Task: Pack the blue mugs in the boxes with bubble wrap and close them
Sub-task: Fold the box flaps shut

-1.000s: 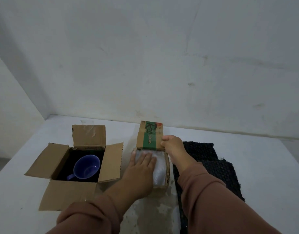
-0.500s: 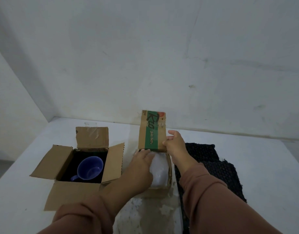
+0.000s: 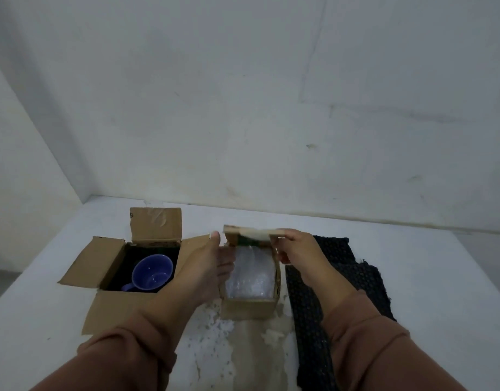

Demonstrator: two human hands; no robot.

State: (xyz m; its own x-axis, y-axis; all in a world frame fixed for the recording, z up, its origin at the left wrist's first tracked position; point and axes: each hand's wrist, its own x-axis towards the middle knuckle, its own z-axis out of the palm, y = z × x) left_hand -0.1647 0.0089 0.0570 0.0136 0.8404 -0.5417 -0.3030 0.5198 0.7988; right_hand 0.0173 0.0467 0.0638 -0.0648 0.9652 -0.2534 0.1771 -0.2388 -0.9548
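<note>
While the right hand pinches the top flap of the small box and holds it flat over the far end, the left hand lies with straight fingers against the left side of that box and grips nothing. White bubble wrap fills the small box. A blue mug sits in the big box just to the left, with all its flaps open. Both boxes stand on the white table. A dark mat lies just right of the small box.
</note>
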